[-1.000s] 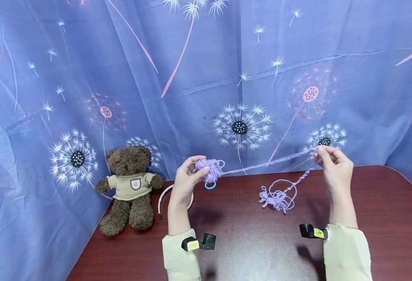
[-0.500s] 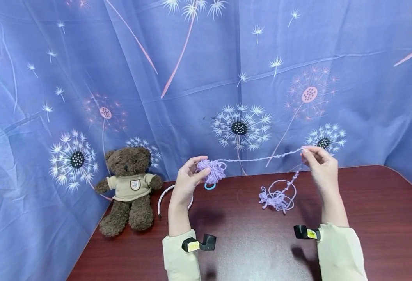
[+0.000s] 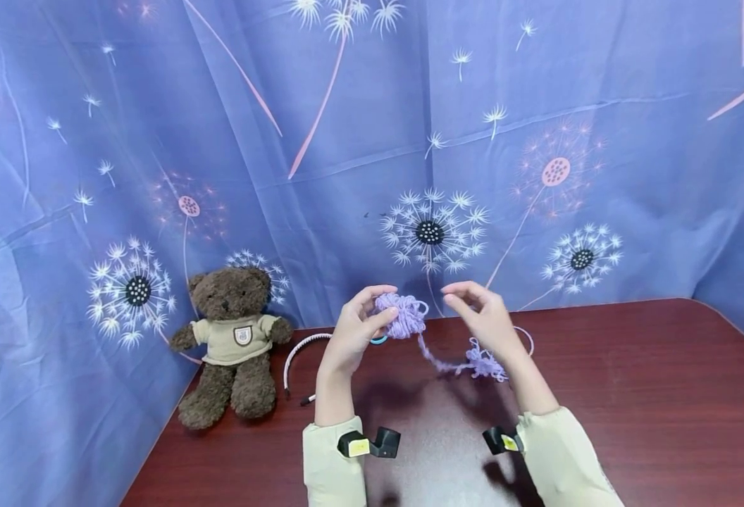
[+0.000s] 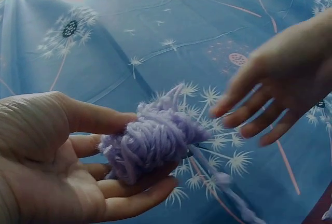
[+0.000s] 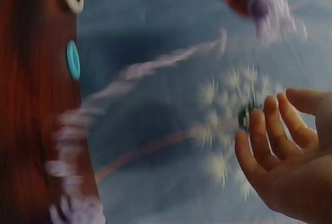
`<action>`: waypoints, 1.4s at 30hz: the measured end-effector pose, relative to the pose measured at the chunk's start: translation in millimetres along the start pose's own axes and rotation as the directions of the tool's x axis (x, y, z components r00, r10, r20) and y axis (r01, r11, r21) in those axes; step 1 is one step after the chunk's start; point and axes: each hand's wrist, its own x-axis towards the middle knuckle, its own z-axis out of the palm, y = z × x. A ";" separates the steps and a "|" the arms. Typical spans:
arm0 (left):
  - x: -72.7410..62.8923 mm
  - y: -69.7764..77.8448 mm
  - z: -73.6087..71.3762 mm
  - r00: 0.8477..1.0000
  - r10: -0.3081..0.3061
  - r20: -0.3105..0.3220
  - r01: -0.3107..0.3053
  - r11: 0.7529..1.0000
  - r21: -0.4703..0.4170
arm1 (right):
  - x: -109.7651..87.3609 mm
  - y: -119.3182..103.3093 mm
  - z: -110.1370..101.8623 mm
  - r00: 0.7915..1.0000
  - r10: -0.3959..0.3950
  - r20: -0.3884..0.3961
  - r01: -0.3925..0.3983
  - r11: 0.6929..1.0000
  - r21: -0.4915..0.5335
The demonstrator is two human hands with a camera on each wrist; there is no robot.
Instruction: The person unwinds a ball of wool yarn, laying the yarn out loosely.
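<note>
The curtain point(image 3: 346, 141) is behind the table point(image 3: 657, 394). On the table's left end is the bear point(image 3: 235, 341); right of it lies the headband point(image 3: 295, 351), partly behind the left arm point(image 3: 335, 398). Farther right, near the rear edge, lies the ring point(image 3: 380, 340), partly behind the left hand point(image 3: 356, 327). The ball point(image 3: 405, 317) is in the left hand; the right hand point(image 3: 487, 320) is to its right, apart. The strand point(image 3: 434, 362) runs from the ball down right to the heap point(image 3: 484, 363) on the table, partly behind the right arm point(image 3: 532, 384)

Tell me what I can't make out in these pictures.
- Head view: middle of white headband, hidden behind left forearm.
- Head view: design on badge of teddy bear, too small.
- Right wrist view: yarn strand, blurred.
- Right wrist view: yarn pile, cut off by bottom edge.
</note>
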 end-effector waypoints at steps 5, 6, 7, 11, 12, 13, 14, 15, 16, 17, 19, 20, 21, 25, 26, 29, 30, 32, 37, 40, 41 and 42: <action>0.4 -1.5 3.9 0.998 -0.002 0.062 0.001 1.000 0.009 | -4.6 -6.8 16.3 0.988 -0.022 0.151 0.017 0.999 0.029; 0.4 -1.7 4.0 0.997 0.000 0.071 -0.001 1.000 0.008 | -5.1 -7.4 17.4 0.986 -0.023 0.167 0.018 0.999 0.031; 0.6 -2.0 4.0 0.997 0.001 0.077 -0.001 1.000 0.008 | -5.5 -8.1 17.8 0.984 -0.022 0.179 0.017 0.999 0.035; 1.7 -1.9 3.7 0.996 0.006 0.092 -0.008 1.000 0.016 | -4.4 -8.1 16.1 0.981 -0.013 0.193 0.007 1.000 0.030; 2.0 -1.7 3.6 0.995 0.007 0.096 -0.009 1.000 0.019 | -3.7 -7.8 15.3 0.981 -0.006 0.194 0.001 1.000 0.028; 2.4 -1.4 3.5 0.995 0.008 0.099 -0.010 1.000 0.021 | -3.0 -7.4 14.2 0.980 -0.005 0.200 0.000 1.000 0.024; 2.6 -1.1 3.4 0.995 0.009 0.102 -0.011 1.000 0.021 | -2.3 -6.9 13.2 0.979 -0.004 0.206 0.000 1.000 0.018; 2.7 -0.6 3.3 0.995 0.010 0.104 -0.012 1.000 0.021 | -1.7 -6.6 12.0 0.975 -0.008 0.220 0.005 1.000 0.016; 2.9 0.0 3.3 0.994 0.010 0.106 -0.012 1.000 0.018 | -1.3 -6.4 10.7 0.971 -0.015 0.238 0.011 1.000 0.015; 2.9 0.4 3.3 0.994 0.011 0.109 -0.013 1.000 0.016 | -1.1 -6.3 9.5 0.966 -0.023 0.257 0.020 1.000 0.015; 3.0 0.9 3.3 0.993 0.012 0.113 -0.013 1.000 0.011 | -0.9 -5.9 7.4 0.956 -0.039 0.291 0.037 0.999 0.012; 2.9 0.9 3.1 0.993 0.013 0.115 -0.014 1.000 0.008 | -1.0 -5.8 6.8 0.952 -0.047 0.303 0.046 0.999 0.011; 2.8 0.9 3.0 0.993 0.013 0.117 -0.014 1.000 0.007 | -1.0 -5.6 6.3 0.948 -0.054 0.313 0.053 0.999 0.011; 2.3 -0.2 2.5 0.992 0.012 0.128 -0.012 1.000 -0.002 | -1.3 -4.9 5.4 0.945 -0.062 0.322 0.064 0.998 0.003; 2.3 -0.5 2.4 0.991 0.013 0.132 -0.012 1.000 -0.005 | -1.4 -4.9 5.1 0.943 -0.062 0.327 0.064 0.998 0.003; 2.1 -0.6 2.4 0.989 0.017 0.145 -0.016 1.000 -0.012 | -1.4 -5.1 4.0 0.935 -0.065 0.349 0.075 0.997 -0.014; 1.9 -0.6 2.4 0.989 0.019 0.149 -0.017 1.000 -0.013 | -1.4 -5.2 3.8 0.932 -0.066 0.356 0.079 0.997 -0.022; 1.7 -0.3 2.5 0.987 0.023 0.156 -0.021 1.000 -0.013 | -1.5 -5.3 3.4 0.928 -0.071 0.365 0.088 0.996 -0.029; 1.2 -0.3 2.4 0.985 0.033 0.168 -0.032 0.999 -0.009 | -1.6 -5.1 2.4 0.935 -0.066 0.350 0.074 0.997 -0.009; 1.1 -0.6 2.1 0.984 0.038 0.175 -0.035 0.999 -0.015 | -1.0 -4.5 0.4 0.949 -0.060 0.309 0.064 0.998 -0.003; 1.0 -0.6 1.9 0.984 0.038 0.176 -0.035 0.999 -0.017 | -1.0 -4.7 -0.8 0.954 -0.062 0.292 0.065 0.998 -0.002; 1.0 -1.1 1.4 0.983 0.039 0.178 -0.036 0.999 -0.018 | -0.9 -4.9 -2.1 0.959 -0.061 0.277 0.063 0.998 0.002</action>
